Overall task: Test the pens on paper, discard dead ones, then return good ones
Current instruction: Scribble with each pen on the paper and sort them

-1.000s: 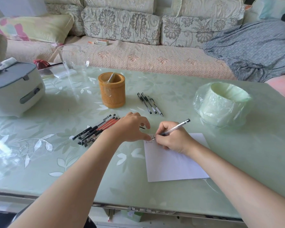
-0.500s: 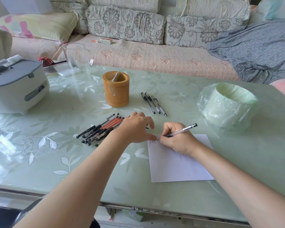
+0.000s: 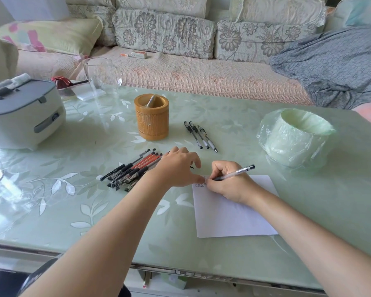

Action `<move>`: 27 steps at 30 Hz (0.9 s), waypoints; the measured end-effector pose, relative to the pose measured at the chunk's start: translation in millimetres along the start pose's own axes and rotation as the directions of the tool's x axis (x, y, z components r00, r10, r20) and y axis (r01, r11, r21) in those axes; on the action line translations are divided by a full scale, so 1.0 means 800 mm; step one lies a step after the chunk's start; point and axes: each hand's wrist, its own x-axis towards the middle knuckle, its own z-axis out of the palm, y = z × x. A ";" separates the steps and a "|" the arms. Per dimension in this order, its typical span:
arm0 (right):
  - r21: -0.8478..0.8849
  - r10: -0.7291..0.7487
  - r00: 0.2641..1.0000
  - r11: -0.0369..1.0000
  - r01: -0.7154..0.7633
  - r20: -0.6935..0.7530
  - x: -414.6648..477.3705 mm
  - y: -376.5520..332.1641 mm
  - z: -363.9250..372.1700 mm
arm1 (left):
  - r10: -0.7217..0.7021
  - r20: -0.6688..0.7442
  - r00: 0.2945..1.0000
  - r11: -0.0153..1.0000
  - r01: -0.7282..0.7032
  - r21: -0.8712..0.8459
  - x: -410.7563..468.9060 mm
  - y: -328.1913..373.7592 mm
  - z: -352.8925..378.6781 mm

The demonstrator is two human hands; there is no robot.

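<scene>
My right hand grips a clear pen with its tip on the top left corner of a white sheet of paper, where small ink marks show. My left hand rests with its fingertips pinning that corner. Left of it lies a pile of several black and orange pens, partly hidden by my left hand. Three more pens lie side by side behind my hands. A bamboo pen holder stands behind the pile. A small bin with a green plastic liner sits to the right.
A white and grey appliance stands at the left. A clear glass jug and a red object are at the table's back edge. A sofa with cushions and a grey blanket runs behind the glass-topped table.
My right hand has shifted slightly at the paper's corner while writing with the pen. My left hand still pins the corner. The view has shifted a little.
</scene>
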 end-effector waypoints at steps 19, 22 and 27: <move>0.074 -0.003 1.000 0.997 0.005 -0.026 0.002 0.002 -0.005 | -0.019 0.009 1.000 1.000 0.019 -0.016 0.002 -0.001 0.001; 0.073 -0.008 1.000 0.997 0.009 -0.010 0.003 0.003 -0.003 | -0.020 0.012 1.000 1.000 0.020 -0.018 0.003 -0.002 0.001; 0.046 0.001 1.000 0.999 -0.001 0.005 0.000 0.002 -0.002 | -0.021 0.014 1.000 0.999 0.021 -0.026 0.002 -0.002 0.000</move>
